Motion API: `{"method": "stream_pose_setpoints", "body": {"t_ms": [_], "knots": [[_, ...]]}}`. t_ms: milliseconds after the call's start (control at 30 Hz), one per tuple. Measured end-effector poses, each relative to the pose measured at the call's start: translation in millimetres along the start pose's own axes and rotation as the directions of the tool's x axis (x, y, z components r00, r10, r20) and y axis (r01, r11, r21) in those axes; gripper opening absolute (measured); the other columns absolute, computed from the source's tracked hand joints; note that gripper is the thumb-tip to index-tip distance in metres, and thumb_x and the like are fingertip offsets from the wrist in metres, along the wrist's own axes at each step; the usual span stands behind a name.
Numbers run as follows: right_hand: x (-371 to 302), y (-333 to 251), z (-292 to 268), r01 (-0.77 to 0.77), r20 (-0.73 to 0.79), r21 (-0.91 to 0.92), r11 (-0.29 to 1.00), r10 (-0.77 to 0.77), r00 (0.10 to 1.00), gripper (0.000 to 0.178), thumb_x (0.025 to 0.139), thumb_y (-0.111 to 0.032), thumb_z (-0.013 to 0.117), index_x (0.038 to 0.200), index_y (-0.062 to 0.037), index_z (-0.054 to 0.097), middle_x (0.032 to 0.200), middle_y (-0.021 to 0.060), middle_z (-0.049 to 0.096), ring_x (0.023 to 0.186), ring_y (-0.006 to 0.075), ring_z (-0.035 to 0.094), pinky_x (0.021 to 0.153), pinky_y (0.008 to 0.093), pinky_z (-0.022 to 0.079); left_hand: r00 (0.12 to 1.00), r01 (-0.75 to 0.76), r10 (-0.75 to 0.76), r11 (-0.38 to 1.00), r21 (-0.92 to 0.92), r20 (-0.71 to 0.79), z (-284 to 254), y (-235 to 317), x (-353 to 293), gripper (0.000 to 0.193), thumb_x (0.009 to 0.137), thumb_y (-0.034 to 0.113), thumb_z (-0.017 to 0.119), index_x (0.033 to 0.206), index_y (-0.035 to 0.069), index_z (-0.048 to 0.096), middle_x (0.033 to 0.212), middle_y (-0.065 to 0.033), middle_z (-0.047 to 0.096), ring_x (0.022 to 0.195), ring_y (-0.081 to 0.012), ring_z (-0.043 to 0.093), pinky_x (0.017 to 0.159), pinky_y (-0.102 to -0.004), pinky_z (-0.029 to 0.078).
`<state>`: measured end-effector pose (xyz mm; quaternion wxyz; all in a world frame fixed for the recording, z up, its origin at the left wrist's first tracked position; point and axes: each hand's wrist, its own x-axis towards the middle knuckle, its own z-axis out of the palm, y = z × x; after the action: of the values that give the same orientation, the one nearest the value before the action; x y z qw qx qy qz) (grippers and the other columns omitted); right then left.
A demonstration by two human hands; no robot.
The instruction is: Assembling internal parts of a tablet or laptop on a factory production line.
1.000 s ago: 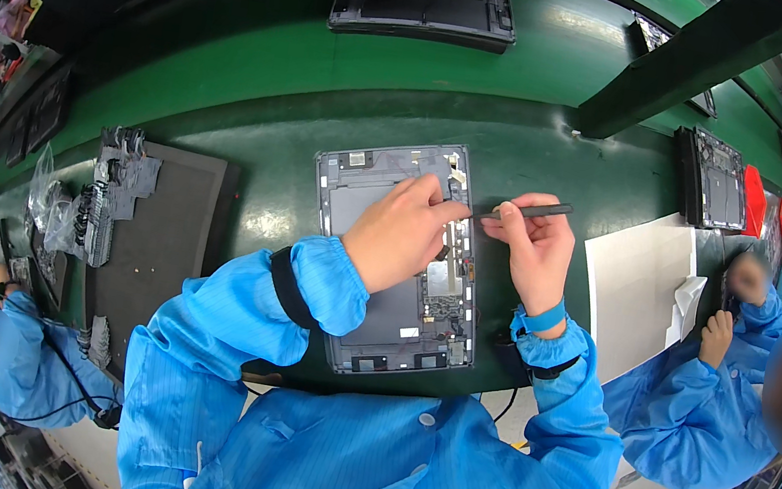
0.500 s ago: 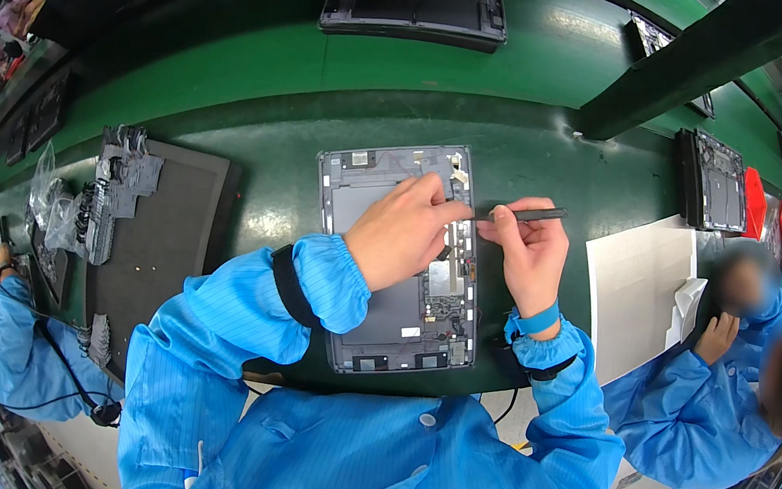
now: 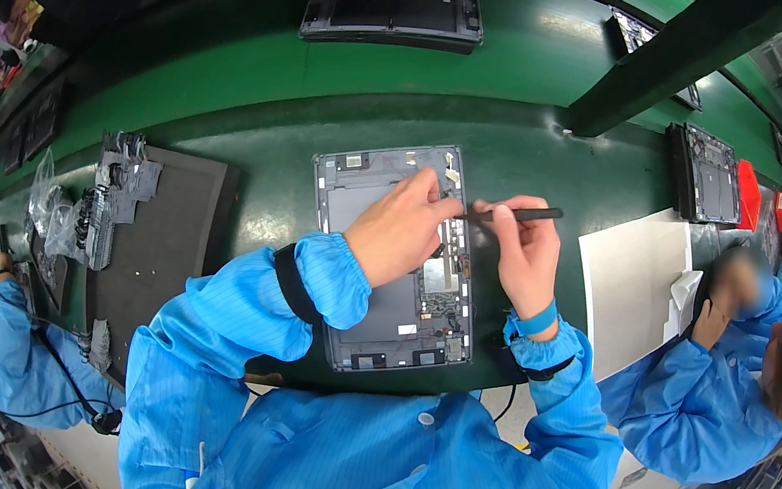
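Note:
An opened device chassis (image 3: 354,201), flat and grey with a bared circuit board (image 3: 439,307) along its right side, lies in front of me. My left hand (image 3: 401,224) rests over its upper middle, fingers bent and drawn together near the board; whatever they hold is hidden beneath them. In my right hand (image 3: 524,249), just off the chassis's right edge, a slim black pen-shaped tool (image 3: 542,213) is pinched between thumb and fingers. Its thin end points left and meets the left fingertips. Which part it touches there cannot be made out.
Another opened chassis (image 3: 396,7) sits on the green ledge beyond. To the left, a dark foam board (image 3: 159,240) carries stacked grey parts (image 3: 120,194). White sheets (image 3: 632,291) lie right, before stacked chassis (image 3: 709,181). A green post (image 3: 680,70) rises behind; co-workers sit at both sides.
The far chassis and the right-hand items appear slightly farther left as the view shifts. The right fingers have adjusted a little on the tool; the left hand keeps its place on the chassis.

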<state>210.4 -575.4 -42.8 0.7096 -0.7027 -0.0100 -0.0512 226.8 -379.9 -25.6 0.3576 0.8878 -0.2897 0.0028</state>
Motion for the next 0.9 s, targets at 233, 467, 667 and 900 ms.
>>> {"method": "stream_pose_setpoints", "body": {"t_ms": [233, 467, 667, 900], "knots": [[-4, -39, -16, 0.248, 0.197, -0.528, 0.812, -0.167, 0.966, 0.022, 0.093, -0.002, 0.061, 0.113, -0.0004, 0.054, 0.094, 0.0152, 0.062, 0.086, 0.0255, 0.065, 0.077, 0.0335, 0.052, 1.0, -0.002, 0.002, 0.999, -0.039, -0.011, 1, -6, 2, 0.032, 0.077, -0.004, 0.061, 0.106, 0.007, 0.066, 0.095, -0.0137, 0.05, 0.084, -0.0318, 0.059, 0.073, -0.0396, 0.051], [10, -32, -17, 0.589, 0.534, -0.656, 0.472, -0.262, 0.804, 0.023, 0.077, 0.0, 0.067, 0.099, -0.0061, 0.068, 0.089, 0.0062, 0.056, 0.079, 0.0263, 0.061, 0.071, 0.0367, 0.052, 1.0, 0.01, -0.01, 0.999, -0.048, -0.01, 2, -4, 2, 0.031, 0.078, -0.002, 0.061, 0.107, 0.007, 0.067, 0.096, -0.0137, 0.05, 0.083, -0.0317, 0.059, 0.073, -0.0393, 0.052], [12, -27, -15, 0.663, 0.584, -0.617, 0.424, -0.318, 0.747, 0.027, 0.072, 0.001, 0.065, 0.098, -0.0072, 0.07, 0.088, 0.0039, 0.056, 0.079, 0.0242, 0.061, 0.07, 0.0354, 0.051, 1.0, 0.027, -0.026, 0.998, -0.05, 0.011, 2, -3, 1, 0.032, 0.077, -0.001, 0.062, 0.108, 0.007, 0.067, 0.097, -0.0138, 0.05, 0.084, -0.0323, 0.059, 0.074, -0.04, 0.052], [10, -32, -9, 0.676, 0.609, -0.606, 0.418, -0.302, 0.733, 0.027, 0.074, 0.0, 0.064, 0.1, -0.0061, 0.07, 0.087, 0.007, 0.054, 0.08, 0.0263, 0.059, 0.073, 0.0363, 0.05, 0.999, 0.017, -0.015, 0.999, -0.03, 0.046, 2, -4, 4, 0.033, 0.078, -0.002, 0.06, 0.109, 0.006, 0.066, 0.099, -0.0149, 0.05, 0.086, -0.0326, 0.059, 0.075, -0.0401, 0.052]]}}
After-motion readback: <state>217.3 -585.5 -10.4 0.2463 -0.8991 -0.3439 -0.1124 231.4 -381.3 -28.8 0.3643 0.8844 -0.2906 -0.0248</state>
